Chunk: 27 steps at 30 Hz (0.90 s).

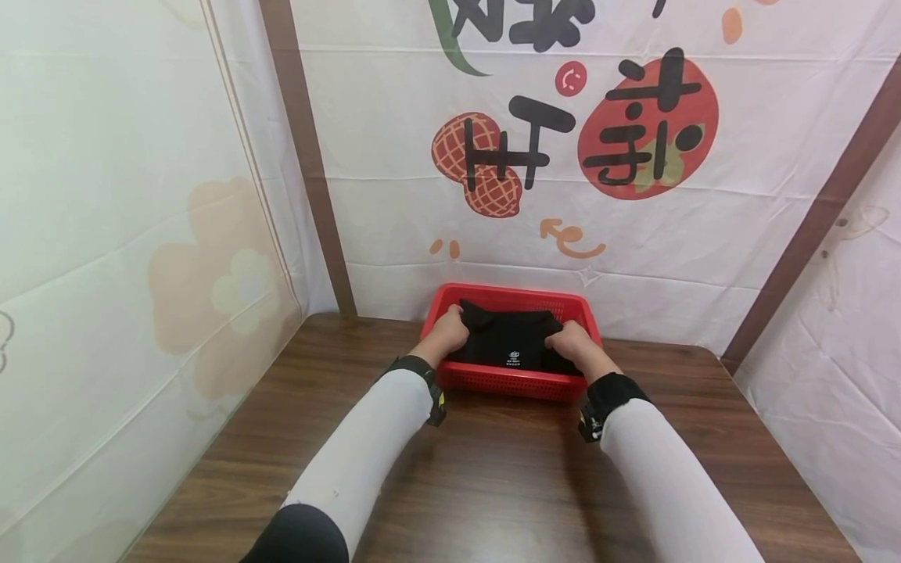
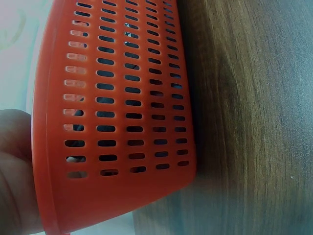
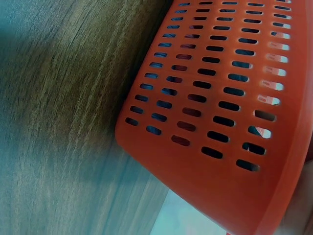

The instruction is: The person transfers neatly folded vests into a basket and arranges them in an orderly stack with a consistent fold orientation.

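A black garment (image 1: 501,335) with small white print lies in a red plastic basket (image 1: 510,378) at the far side of the table. My left hand (image 1: 449,330) grips its left end, thumb and fingers curled over the cloth. At the opposite end, my right hand (image 1: 573,342) pinches the fabric near the basket's right side. In the left wrist view, the slotted basket wall (image 2: 115,193) hides most of the left hand (image 2: 17,178). The right wrist view has the same basket (image 3: 210,178) in front, with only a sliver of the right hand (image 3: 298,203) beyond its rim.
The basket stands on a brown wood-grain table (image 1: 486,485), close to its back edge. Behind hangs a white printed curtain (image 1: 394,227), with another white curtain (image 1: 105,313) along the left side and more white fabric (image 1: 838,313) on the right.
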Tool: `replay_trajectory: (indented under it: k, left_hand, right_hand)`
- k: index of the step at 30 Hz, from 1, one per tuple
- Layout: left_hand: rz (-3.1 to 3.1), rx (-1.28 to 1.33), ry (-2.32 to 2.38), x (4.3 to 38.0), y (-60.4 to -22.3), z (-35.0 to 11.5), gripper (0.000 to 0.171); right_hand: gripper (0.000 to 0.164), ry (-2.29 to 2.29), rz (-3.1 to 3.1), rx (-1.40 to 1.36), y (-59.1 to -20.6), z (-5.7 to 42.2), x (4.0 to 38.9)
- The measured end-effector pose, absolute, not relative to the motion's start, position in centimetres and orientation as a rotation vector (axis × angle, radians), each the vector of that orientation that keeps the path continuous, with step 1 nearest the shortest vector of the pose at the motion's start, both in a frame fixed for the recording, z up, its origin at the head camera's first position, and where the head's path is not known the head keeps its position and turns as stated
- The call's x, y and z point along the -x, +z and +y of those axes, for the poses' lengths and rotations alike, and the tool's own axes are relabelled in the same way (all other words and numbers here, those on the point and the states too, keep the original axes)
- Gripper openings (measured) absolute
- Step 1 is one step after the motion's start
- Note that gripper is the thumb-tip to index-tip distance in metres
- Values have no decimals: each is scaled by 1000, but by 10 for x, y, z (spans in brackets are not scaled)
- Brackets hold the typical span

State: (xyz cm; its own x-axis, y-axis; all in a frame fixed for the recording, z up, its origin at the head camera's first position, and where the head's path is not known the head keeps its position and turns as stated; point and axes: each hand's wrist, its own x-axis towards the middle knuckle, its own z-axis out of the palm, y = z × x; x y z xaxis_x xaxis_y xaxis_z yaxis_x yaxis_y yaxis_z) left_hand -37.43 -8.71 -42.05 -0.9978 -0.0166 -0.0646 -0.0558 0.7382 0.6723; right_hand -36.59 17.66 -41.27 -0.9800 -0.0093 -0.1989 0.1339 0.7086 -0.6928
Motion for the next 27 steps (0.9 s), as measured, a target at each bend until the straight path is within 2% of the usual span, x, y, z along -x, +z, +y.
replay_trajectory:
  k: [9,15,22,27]
  left_hand:
    - [2955,8,1004,374,-416,-84,54]
    - [3026,-31,868,373,-415,-83,49]
    - [3085,-96,694,375,-418,-81,43]
    - [3098,-126,598,371,-414,-77,39]
  right_hand:
    - [41,-810,2920,22,-411,175,366]
    - [33,-652,2984,17,-412,171,366]
    - [29,-543,3030,-5,-412,166,361]
    - [36,-479,3050,-2,-413,164,360]
